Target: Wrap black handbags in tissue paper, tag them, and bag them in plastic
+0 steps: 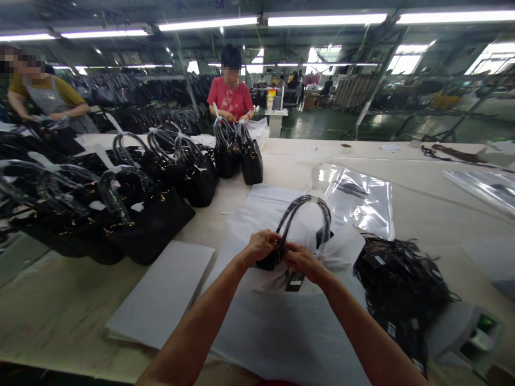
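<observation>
A black handbag [269, 261] stands on white tissue paper [281, 321], partly wrapped in it, its looped handles [326, 210] covered in clear film. My left hand [262, 244] is closed at the near base of the handles, touching the bag. From the other side, my right hand [301, 259] pinches at the same spot; what lies between its fingertips is too small to make out. Just below my right hand hangs a black tag [295, 282] with a pale label. Paper and hands hide most of the bag's body.
Several black handbags [148, 225] crowd the left side. A stack of white sheets [164, 292] lies nearer me. Clear plastic bags [362, 195] lie behind right, a heap of black tags [402, 279] at right. Across the table [281, 161] stands a person in red [229, 96]; another works far left.
</observation>
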Available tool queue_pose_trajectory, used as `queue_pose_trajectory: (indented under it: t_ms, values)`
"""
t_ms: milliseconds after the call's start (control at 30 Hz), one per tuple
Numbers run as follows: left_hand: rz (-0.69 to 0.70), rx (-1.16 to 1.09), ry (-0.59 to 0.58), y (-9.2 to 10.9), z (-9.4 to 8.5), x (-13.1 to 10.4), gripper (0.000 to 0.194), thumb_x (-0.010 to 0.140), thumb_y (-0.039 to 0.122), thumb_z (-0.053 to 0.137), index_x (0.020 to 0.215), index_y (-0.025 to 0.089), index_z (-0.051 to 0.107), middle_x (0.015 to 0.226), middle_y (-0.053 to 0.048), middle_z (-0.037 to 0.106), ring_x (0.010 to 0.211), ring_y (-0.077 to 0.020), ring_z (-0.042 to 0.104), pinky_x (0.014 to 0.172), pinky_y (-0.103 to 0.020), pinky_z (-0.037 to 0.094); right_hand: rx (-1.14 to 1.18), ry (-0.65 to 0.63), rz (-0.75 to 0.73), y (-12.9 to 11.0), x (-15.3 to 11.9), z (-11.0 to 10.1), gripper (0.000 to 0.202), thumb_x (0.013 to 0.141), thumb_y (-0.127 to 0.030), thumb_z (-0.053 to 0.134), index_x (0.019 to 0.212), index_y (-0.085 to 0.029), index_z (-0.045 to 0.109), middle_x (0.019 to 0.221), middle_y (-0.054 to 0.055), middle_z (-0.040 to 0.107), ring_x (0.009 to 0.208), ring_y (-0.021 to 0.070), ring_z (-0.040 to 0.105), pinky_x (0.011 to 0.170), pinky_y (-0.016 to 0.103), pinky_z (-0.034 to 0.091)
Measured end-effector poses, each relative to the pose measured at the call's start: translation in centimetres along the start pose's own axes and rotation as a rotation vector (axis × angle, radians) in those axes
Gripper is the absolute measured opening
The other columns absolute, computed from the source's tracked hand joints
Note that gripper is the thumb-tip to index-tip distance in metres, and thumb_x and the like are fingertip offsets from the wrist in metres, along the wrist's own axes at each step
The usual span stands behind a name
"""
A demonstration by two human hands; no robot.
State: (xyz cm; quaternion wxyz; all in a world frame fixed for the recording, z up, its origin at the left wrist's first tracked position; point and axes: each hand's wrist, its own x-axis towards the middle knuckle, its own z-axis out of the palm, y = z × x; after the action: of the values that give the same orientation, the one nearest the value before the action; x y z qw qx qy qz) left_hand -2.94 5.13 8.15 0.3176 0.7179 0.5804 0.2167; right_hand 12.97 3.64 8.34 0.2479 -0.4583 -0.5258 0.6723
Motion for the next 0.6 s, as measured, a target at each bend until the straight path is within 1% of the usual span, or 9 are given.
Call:
queue_pose_trajectory:
  t_ms: [100,200,300,433,533,600]
  values:
    - [0.002,0.033,-0.02,0.3,-0.3,0.0,0.022,0.075,0.017,0.052,0.082,0.022,0.072,0.079,0.001,0.063,0.076,-0.0141,0.057,0.078,-0.024,0.044,0.008,0.025,-0.028,0.2,-0.1,0.1,0.023,0.058,-0.029,0.051,0.076,-0.017,0.06,0.042,-0.011,0.031,0.038,0.0046,0.022,0.037,0.021,0.013]
    - [0.014,0.055,-0.027,0.5,-0.6,-0.3,0.022,0.075,0.015,0.051,0.083,0.021,0.071,0.082,0.0,0.064,0.081,-0.0155,0.057,0.082,-0.026,0.043,0.027,0.05,-0.041,0.4,-0.4,0.3,0.019,0.06,-0.033,0.053,0.071,-0.017,0.057,0.042,-0.011,0.03,0.038,0.0046,0.022,0.037,0.021,0.012]
    - [0.048,0.059,-0.061,0.6,-1.2,-0.7,0.022,0.074,0.014,0.051,0.081,0.022,0.07,0.086,0.0,0.065,0.084,-0.0158,0.057,0.085,-0.026,0.042,0.044,0.066,-0.049,0.5,-0.6,0.5,0.021,0.061,-0.035,0.055,0.071,-0.017,0.058,0.041,-0.011,0.031,0.038,0.0047,0.022,0.037,0.021,0.013]
    - [0.08,0.036,-0.117,0.4,-1.7,-1.1,0.02,0.068,0.011,0.056,0.076,0.022,0.069,0.083,0.002,0.066,0.079,-0.0143,0.058,0.081,-0.024,0.043,0.064,0.077,-0.071,0.9,-0.6,0.5,0.021,0.062,-0.034,0.056,0.073,-0.017,0.059,0.041,-0.011,0.032,0.038,0.0047,0.023,0.038,0.021,0.014]
    - [0.076,0.004,-0.104,0.2,-1.5,-1.1,0.02,0.067,0.012,0.058,0.081,0.021,0.07,0.082,0.003,0.066,0.078,-0.0138,0.058,0.078,-0.022,0.044,0.072,0.086,-0.08,1.2,-0.4,0.4,0.023,0.064,-0.034,0.057,0.078,-0.017,0.06,0.041,-0.011,0.033,0.038,0.0048,0.024,0.038,0.021,0.014]
    - [0.07,-0.023,-0.09,0.1,-1.2,-1.1,0.024,0.068,0.013,0.057,0.087,0.022,0.07,0.08,0.003,0.066,0.077,-0.013,0.058,0.077,-0.021,0.044,0.074,0.077,-0.073,1.3,-0.4,0.4,0.025,0.064,-0.034,0.058,0.082,-0.017,0.061,0.041,-0.011,0.032,0.037,0.0049,0.024,0.038,0.021,0.013]
